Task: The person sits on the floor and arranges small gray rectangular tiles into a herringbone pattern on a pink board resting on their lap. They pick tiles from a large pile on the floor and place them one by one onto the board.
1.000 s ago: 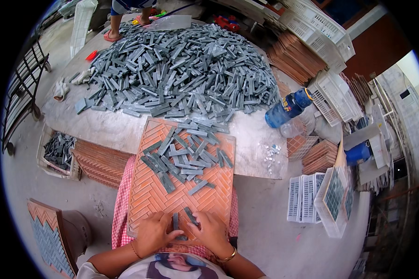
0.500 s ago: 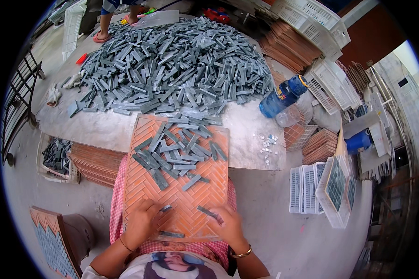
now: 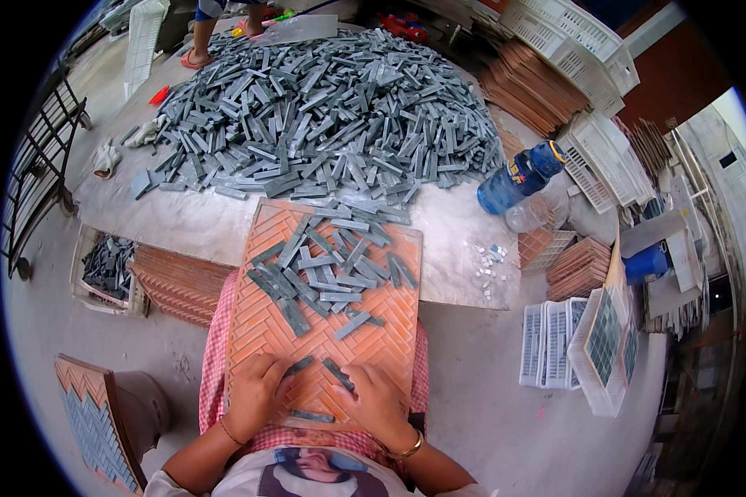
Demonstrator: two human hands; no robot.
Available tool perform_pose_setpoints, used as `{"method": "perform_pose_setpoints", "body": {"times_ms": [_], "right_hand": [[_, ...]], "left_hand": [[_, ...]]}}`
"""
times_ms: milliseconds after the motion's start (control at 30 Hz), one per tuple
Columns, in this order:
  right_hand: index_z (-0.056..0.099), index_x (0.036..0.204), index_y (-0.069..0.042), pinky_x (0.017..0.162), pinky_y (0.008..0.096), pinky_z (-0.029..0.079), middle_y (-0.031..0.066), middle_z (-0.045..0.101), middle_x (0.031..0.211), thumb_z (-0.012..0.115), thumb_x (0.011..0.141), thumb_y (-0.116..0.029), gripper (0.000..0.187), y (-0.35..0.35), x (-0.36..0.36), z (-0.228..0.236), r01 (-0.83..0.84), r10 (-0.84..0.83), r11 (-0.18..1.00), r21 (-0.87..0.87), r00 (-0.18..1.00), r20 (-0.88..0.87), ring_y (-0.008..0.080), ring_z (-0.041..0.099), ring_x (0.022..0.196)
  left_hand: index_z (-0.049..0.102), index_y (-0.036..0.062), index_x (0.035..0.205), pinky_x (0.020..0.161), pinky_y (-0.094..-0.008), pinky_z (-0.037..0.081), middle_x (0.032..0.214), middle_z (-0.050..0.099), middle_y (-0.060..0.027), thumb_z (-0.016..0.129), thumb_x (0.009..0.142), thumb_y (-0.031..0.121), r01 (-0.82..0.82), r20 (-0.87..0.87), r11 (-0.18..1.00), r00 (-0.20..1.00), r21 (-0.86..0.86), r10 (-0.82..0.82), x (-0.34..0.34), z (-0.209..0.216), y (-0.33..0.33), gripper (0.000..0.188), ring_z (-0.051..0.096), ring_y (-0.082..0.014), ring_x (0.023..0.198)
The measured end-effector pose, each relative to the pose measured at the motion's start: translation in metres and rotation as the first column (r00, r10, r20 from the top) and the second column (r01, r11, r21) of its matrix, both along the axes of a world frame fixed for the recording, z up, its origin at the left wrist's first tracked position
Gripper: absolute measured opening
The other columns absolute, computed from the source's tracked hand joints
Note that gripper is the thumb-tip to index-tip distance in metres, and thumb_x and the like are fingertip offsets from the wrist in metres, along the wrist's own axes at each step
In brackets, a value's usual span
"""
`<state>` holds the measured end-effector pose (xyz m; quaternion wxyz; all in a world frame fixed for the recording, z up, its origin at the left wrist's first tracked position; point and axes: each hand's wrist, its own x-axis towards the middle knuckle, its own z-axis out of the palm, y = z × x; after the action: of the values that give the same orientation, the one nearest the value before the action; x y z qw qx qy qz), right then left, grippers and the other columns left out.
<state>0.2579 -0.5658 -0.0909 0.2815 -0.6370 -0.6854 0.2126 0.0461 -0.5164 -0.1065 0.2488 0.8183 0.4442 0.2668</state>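
An orange board [image 3: 323,344] with a herringbone pattern of grooves rests on my lap and reaches to the table edge. Near its lower left, my left hand [image 3: 255,389] pinches a dark grey stone strip [image 3: 299,365]. To the right, my right hand [image 3: 380,401] is closed on another stone strip [image 3: 338,374], tilted toward the first. One more strip [image 3: 312,416] lies at the board's near edge, between my wrists. Loose grey strips [image 3: 327,269] are scattered over the board's upper half.
A large heap of grey strips [image 3: 323,116] covers the table [image 3: 166,211]. A blue bottle [image 3: 520,177] stands at the right. White crates [image 3: 547,340] sit on the floor to the right; a partly filled board [image 3: 99,422] leans at lower left. Someone's sandalled foot [image 3: 197,58] shows behind the heap.
My right hand has moved left with its strip, closer to my left hand. The strip in my left hand now shows more of its length. The whole view has shifted slightly.
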Motion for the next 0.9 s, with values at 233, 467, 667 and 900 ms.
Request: {"method": "perform_pose_setpoints", "body": {"times_ms": [233, 467, 667, 900], "right_hand": [[0.062, 0.099, -0.003, 0.063, 0.0358, 0.05, 0.0118, 0.062, 0.085, 0.073, 0.075, -0.007, 0.026, 0.001, -0.011, -0.011, 0.02, -0.02, 0.999, 0.03, 0.999, 0.024, 0.0283, 0.061, 0.073], [0.062, 0.097, -0.003, 0.06, 0.034, 0.049, 0.0113, 0.061, 0.086, 0.072, 0.076, -0.004, 0.023, -0.004, 0.022, -0.002, 0.151, -0.175, 0.975, -0.165, 0.974, -0.142, 0.025, 0.062, 0.072], [0.064, 0.099, -0.002, 0.062, 0.0287, 0.051, 0.0086, 0.062, 0.094, 0.072, 0.076, 0.0, 0.025, -0.017, 0.099, 0.008, 0.053, -0.069, 0.99, -0.133, 0.991, -0.118, 0.0175, 0.063, 0.073], [0.061, 0.102, -0.003, 0.073, 0.0365, 0.05, 0.0097, 0.059, 0.096, 0.07, 0.08, -0.006, 0.024, -0.025, 0.133, 0.014, -0.1, 0.1, 0.995, -0.016, 0.995, -0.005, 0.0293, 0.06, 0.086]], "left_hand": [[0.062, 0.002, 0.102, 0.071, -0.0403, 0.047, 0.091, 0.059, -0.0123, 0.071, 0.073, 0.007, 0.0, -0.012, 1.0, 1.0, 0.027, 0.0, -0.012, 0.0, 0.002, 0.03, 0.057, -0.0312, 0.081], [0.063, 0.0017, 0.1, 0.07, -0.0402, 0.048, 0.091, 0.06, -0.0139, 0.072, 0.071, 0.005, -0.008, 0.063, 1.0, 0.998, 0.001, 0.008, -0.005, -0.002, 0.001, 0.031, 0.059, -0.0326, 0.082], [0.063, 0.001, 0.099, 0.07, -0.0409, 0.05, 0.089, 0.06, -0.0145, 0.072, 0.069, 0.003, 0.027, 0.106, 0.999, 0.994, -0.025, -0.024, 0.014, -0.009, -0.011, 0.031, 0.059, -0.0334, 0.081], [0.063, 0.0015, 0.098, 0.07, -0.0408, 0.05, 0.088, 0.06, -0.0147, 0.072, 0.068, 0.001, 0.067, 0.128, 0.997, 0.99, -0.043, -0.061, 0.053, 0.002, -0.027, 0.031, 0.059, -0.0338, 0.08]]}}
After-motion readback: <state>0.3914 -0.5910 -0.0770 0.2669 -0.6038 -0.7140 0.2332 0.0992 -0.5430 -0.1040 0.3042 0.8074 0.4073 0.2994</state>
